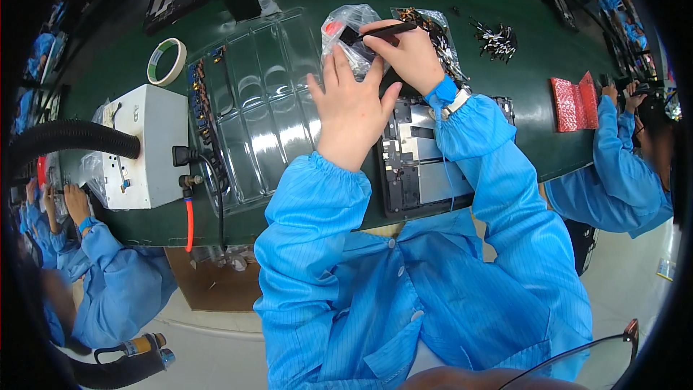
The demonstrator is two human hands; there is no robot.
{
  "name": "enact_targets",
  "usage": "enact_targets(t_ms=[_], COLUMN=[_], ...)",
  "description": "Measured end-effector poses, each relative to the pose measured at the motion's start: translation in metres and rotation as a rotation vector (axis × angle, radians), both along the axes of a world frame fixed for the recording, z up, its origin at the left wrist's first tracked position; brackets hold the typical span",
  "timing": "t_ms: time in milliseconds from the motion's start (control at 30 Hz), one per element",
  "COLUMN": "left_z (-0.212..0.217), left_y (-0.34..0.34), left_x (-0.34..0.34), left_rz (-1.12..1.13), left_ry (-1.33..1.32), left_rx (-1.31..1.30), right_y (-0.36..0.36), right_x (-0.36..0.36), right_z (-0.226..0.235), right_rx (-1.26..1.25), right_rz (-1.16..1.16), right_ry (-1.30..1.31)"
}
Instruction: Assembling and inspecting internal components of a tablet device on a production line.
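My left hand (351,110) is open, fingers spread, its fingertips at the near edge of a crumpled clear plastic bag (355,14). Pinched in my right hand (410,58) are slim black tweezers (393,30), pointing left over the bag. Their tips meet a small dark piece (349,35) at the bag; whether they grip it I cannot tell. Something red shows through the plastic. Below my hands lies an opened device chassis (411,173), black-framed with silver plates, partly covered by my right sleeve. A pale strap (455,105) circles my right wrist.
Left of my hands is a clear ribbed plastic tray (263,101) with small boards along its left side. Beyond it stand a white box (148,148) with a black hose and a tape roll (166,61). Small cable parts (496,41) and red bubble wrap (575,103) lie rightward. Co-workers sit both sides.
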State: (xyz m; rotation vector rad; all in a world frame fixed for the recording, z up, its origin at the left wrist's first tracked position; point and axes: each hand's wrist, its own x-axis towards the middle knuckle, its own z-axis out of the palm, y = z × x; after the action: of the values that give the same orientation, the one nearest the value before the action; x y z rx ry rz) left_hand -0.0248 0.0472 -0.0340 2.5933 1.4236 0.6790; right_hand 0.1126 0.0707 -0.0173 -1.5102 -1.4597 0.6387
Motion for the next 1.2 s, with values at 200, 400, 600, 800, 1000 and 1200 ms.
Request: enact_targets(t_ms=[200,400,600,800,1000,1200], left_z=[-0.002,0.004,0.035,0.077,0.078,0.079], left_y=[0.002,0.002,0.004,-0.045,-0.081,-0.102], left_x=[0.0,-0.001,-0.015,-0.02,-0.025,-0.021], left_rz=[-0.014,0.013,-0.041,-0.223,-0.507,-0.636], left_ry=[-0.023,-0.024,-1.111,-2.3,-2.535,-2.513], left_rx=[0.066,0.08,-0.292,-1.407,-1.466,-1.625], right_y=[0.006,0.008,-0.027,-0.116,-0.156,-0.169], right_x=[0.004,0.007,-0.007,-0.026,-0.012,-0.007], right_z=[-0.008,-0.004,0.045,0.09,0.098,0.098], right_rx=[0.054,0.087,0.112,0.298,0.44,0.548], right_rz=[-0.015,0.021,0.067,0.353,0.524,0.705], right_ry=[0.043,0.259,0.408,0.053,-0.403,-0.492])
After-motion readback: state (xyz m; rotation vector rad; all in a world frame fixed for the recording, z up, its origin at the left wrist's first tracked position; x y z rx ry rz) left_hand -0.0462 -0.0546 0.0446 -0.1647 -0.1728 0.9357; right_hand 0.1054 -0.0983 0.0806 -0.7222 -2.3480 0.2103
